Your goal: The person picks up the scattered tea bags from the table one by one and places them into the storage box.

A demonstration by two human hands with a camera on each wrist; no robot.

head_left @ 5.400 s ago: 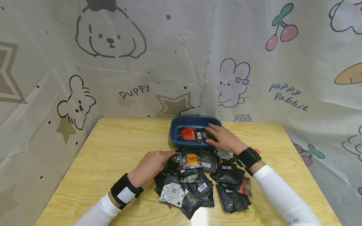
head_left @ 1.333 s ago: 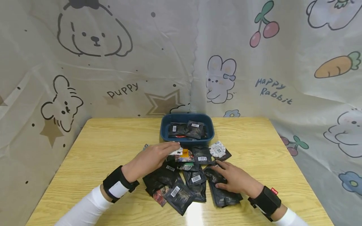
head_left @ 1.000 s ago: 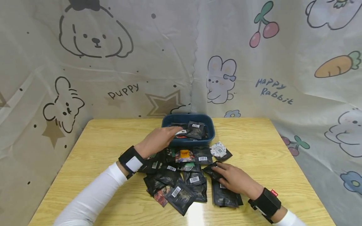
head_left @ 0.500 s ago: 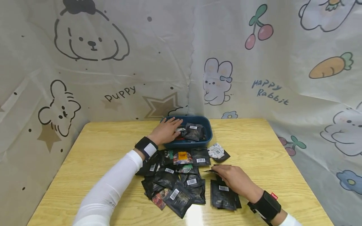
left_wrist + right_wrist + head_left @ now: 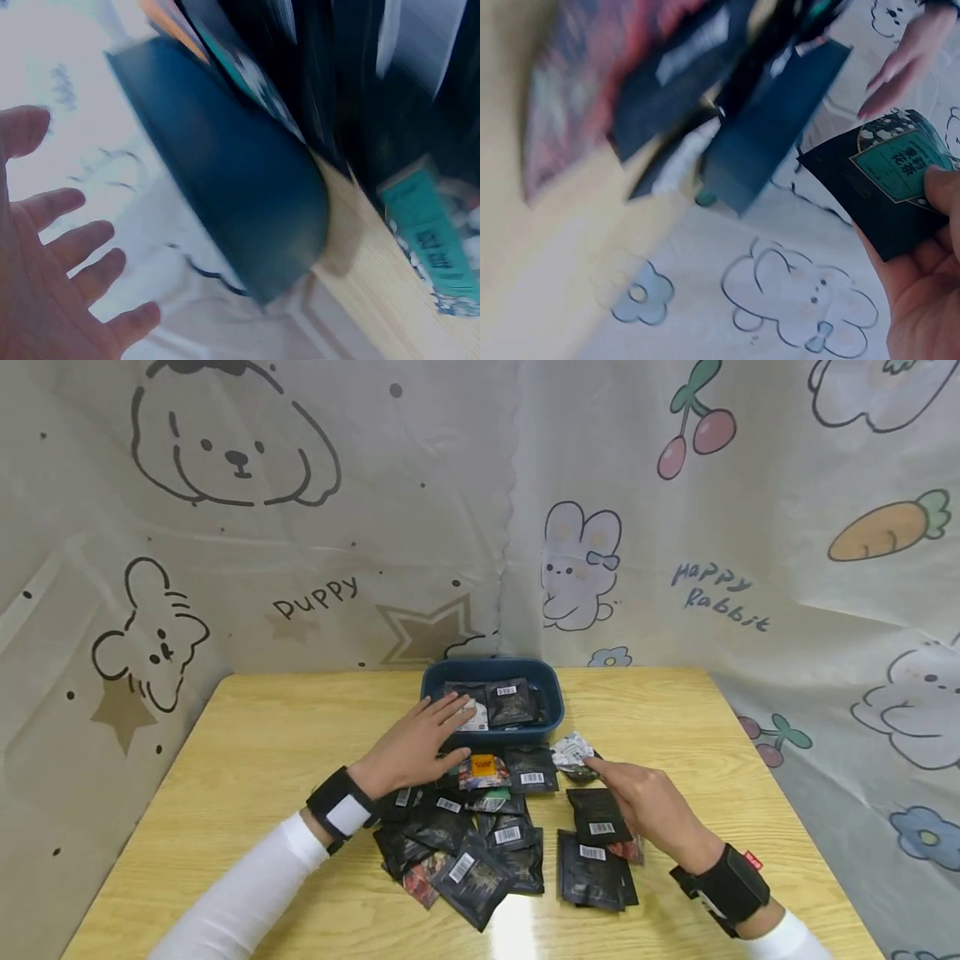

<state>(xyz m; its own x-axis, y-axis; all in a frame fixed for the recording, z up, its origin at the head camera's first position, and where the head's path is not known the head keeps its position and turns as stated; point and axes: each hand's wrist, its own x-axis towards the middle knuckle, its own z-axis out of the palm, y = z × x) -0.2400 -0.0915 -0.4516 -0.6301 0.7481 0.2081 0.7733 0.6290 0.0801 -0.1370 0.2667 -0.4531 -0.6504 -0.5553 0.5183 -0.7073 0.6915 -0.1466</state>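
My left hand (image 5: 412, 745), fingers spread and holding nothing, is at the front left of a dark blue plastic box (image 5: 558, 714). In the left wrist view its palm faces the box's outer wall (image 5: 225, 165). A white-patterned sachet (image 5: 474, 717) lies in the box beside a black sachet with a barcode (image 5: 510, 700). My right hand (image 5: 654, 806) is raised over the right side of the pile. The right wrist view shows it pinching a black sachet with a green label (image 5: 896, 176), thumb on the label.
Several black sachets (image 5: 476, 877) lie overlapping in front of the box. A smaller stack (image 5: 588, 872) lies to their right, with another black sachet (image 5: 596, 810) behind it. A white-patterned sachet (image 5: 572, 747) sits near the box's front right corner on the wooden table (image 5: 292, 735).
My left hand has carried a white-patterned sachet into the box, let go and drawn back toward the front. My right hand has picked a sachet off the right stack and moved up toward the box.
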